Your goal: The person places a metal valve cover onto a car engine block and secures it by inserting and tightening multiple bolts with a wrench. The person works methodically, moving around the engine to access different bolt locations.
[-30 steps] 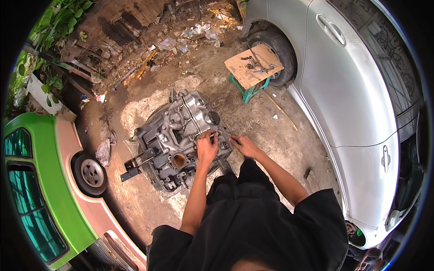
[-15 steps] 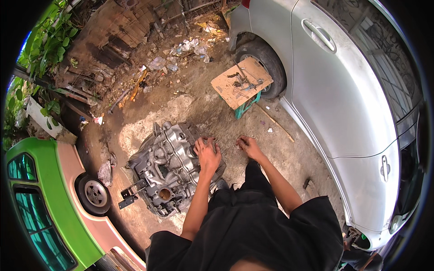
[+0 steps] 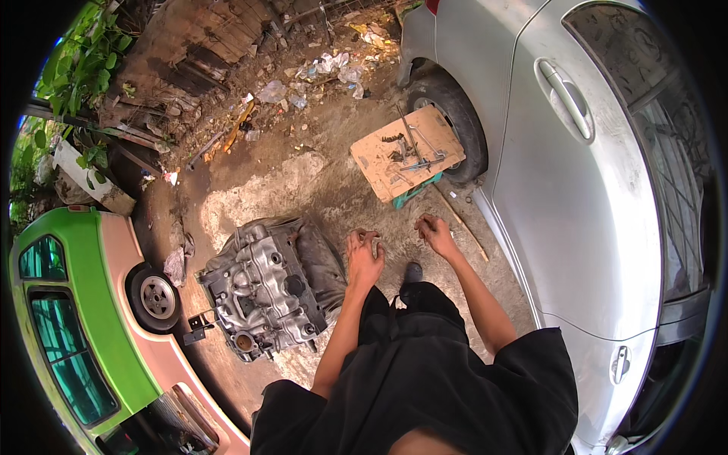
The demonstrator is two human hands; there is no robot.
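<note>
Near the centre, the left hand (image 3: 365, 255) and right hand (image 3: 437, 233) are hovering apart; an engine (image 3: 258, 284) is resting at eight o'clock, a table (image 3: 370, 168) is holding tools (image 3: 422, 163) at one.

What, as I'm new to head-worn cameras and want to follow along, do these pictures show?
There is no machine at work here, just a person's two bare hands. Every picture comes from one wide camera on their head, looking down, so straight edges bend near the rim. The left hand is loosely open, with nothing visible in it. The right hand is curled; I can't tell whether it holds anything small. An engine sits left of both hands. Ahead, a board on a green stool carries metal tools. A silver car stands at right.
</note>
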